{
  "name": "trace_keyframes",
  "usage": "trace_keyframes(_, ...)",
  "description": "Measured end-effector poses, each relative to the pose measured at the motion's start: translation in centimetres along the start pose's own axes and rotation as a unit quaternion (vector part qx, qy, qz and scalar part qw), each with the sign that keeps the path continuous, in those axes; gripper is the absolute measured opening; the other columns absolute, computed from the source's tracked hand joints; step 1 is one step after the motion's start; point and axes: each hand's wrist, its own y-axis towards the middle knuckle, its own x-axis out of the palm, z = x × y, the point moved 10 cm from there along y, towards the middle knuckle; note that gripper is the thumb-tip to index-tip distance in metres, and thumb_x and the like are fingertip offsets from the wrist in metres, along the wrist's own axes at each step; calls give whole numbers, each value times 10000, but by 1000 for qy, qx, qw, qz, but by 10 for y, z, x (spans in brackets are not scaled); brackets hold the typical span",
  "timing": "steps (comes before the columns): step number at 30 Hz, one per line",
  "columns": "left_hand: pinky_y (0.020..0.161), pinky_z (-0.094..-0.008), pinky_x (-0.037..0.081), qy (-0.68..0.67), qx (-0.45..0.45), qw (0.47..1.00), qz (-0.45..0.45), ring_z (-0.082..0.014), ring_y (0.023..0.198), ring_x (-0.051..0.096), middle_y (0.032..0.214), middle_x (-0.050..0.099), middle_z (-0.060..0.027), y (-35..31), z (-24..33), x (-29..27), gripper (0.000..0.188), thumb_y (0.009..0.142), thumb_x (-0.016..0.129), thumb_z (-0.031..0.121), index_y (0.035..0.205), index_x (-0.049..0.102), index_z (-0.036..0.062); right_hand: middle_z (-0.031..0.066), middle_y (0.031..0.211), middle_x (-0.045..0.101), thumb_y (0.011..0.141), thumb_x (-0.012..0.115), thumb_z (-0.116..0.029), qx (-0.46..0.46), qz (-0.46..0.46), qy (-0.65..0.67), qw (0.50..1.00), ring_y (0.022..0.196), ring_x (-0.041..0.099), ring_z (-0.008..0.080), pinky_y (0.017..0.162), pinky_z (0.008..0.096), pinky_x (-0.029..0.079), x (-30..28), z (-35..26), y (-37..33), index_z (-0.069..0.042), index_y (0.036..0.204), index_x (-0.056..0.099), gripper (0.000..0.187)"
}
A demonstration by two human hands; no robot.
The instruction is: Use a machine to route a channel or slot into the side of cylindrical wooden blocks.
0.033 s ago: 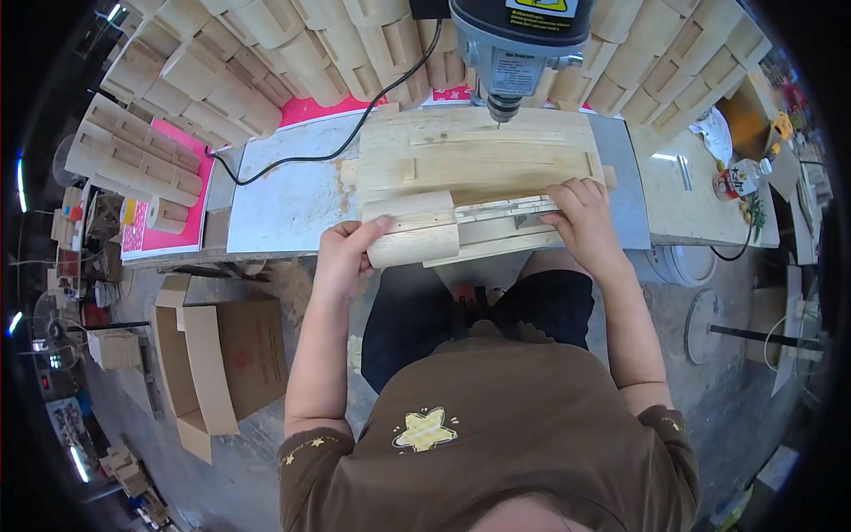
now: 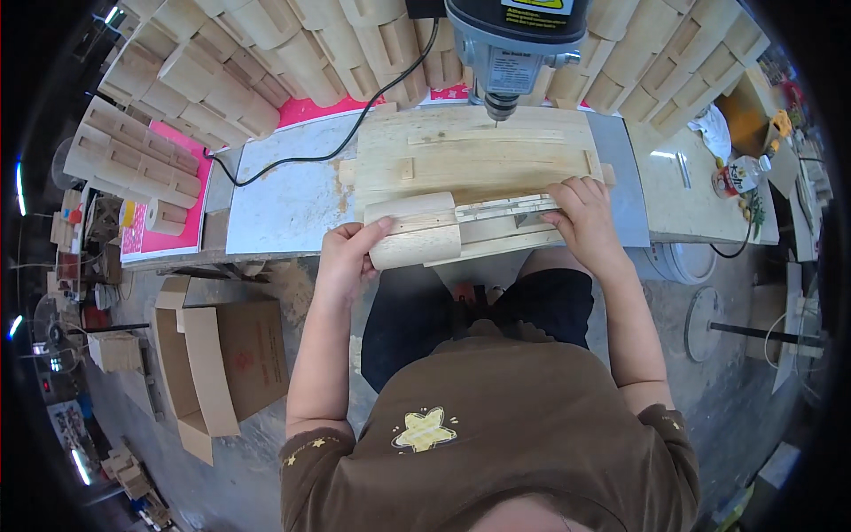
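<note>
A pale wooden cylinder (image 2: 413,246) with a lengthwise groove lies at the front edge of the bench. My left hand (image 2: 347,255) grips its left end, thumb on top and fingers curled round the side. From the cylinder's right end a narrow wooden strip (image 2: 503,207) with a slotted, light-coloured face runs to the right. My right hand (image 2: 582,219) pinches the strip's far end between thumb and fingers. Behind them lies a wooden board (image 2: 479,166) with thin battens on it. The drill press chuck (image 2: 501,108) hangs above the board's back edge, its thin bit apart from the wood.
Many wooden cylinders (image 2: 217,89) are stacked along the back and left. A black cable (image 2: 292,160) curves over the bench's left part. A bottle (image 2: 743,176) stands at the right. An open cardboard box (image 2: 208,355) sits on the floor at left, a white bucket (image 2: 684,263) under the right side.
</note>
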Motion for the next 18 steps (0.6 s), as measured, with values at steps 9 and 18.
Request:
trace_keyframes(9, 398, -188, 308, 5, 48, 998, 41, -33, 439, 415, 557, 532, 4, -5, 8, -30, 276, 718, 751, 229, 688, 590, 8, 109, 887, 541, 690, 667, -108, -14, 13, 9, 1000, 885, 496, 314, 813, 403, 363, 1, -5, 1, -45, 958, 563, 294)
trace_keyframes(18, 895, -419, 379, 409, 356, 771, 333, -338, 1065, 405, 1169, 430, -156, -51, 91, -143, 383, 506, 797, 92, 839, 623, 15, 147, 962, 533, 719, 652, -117, 20, -26, -12, 999, 946, 483, 343, 843, 410, 356, 5, 7, -12, -34, 1034, 545, 343)
